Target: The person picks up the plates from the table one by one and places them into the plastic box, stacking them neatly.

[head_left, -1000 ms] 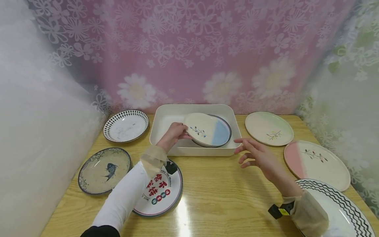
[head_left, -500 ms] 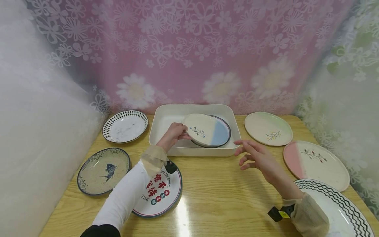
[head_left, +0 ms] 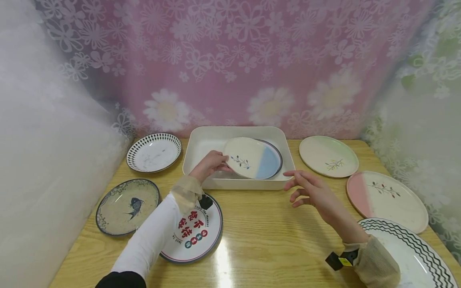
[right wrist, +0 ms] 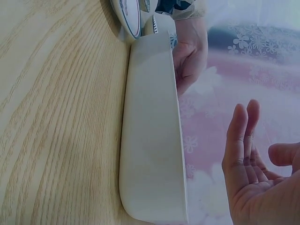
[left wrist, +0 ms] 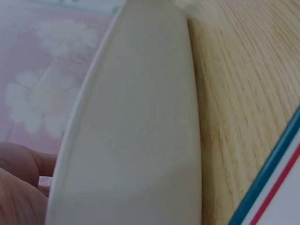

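Observation:
My left hand (head_left: 211,165) pinches the left edge of a cream and blue plate (head_left: 248,158) with a blue leaf sprig. The plate sits within the white bin (head_left: 194,182), over a dark-rimmed plate (head_left: 279,154) that shows only at its right edge. In the left wrist view the bin's wall (left wrist: 136,117) hides the plate and most of the fingers. Just right of the bin's front corner my right hand (head_left: 313,192) hovers above the table, fingers relaxed and parted, holding nothing. The right wrist view shows that hand (right wrist: 258,178) apart from the bin.
At left lie a diamond-rimmed plate (head_left: 155,152) and a fish plate (head_left: 127,208). A plate with red characters (head_left: 196,240) lies under my left forearm. At right are a green-edged plate (head_left: 327,156), a pink-edged plate (head_left: 392,200) and a wavy-rimmed plate (head_left: 403,252).
The cream and blue plate shifts very slightly within the bin, covering more of the lower plate's front rim. My left hand stays on its edge; my right hand hardly moves.

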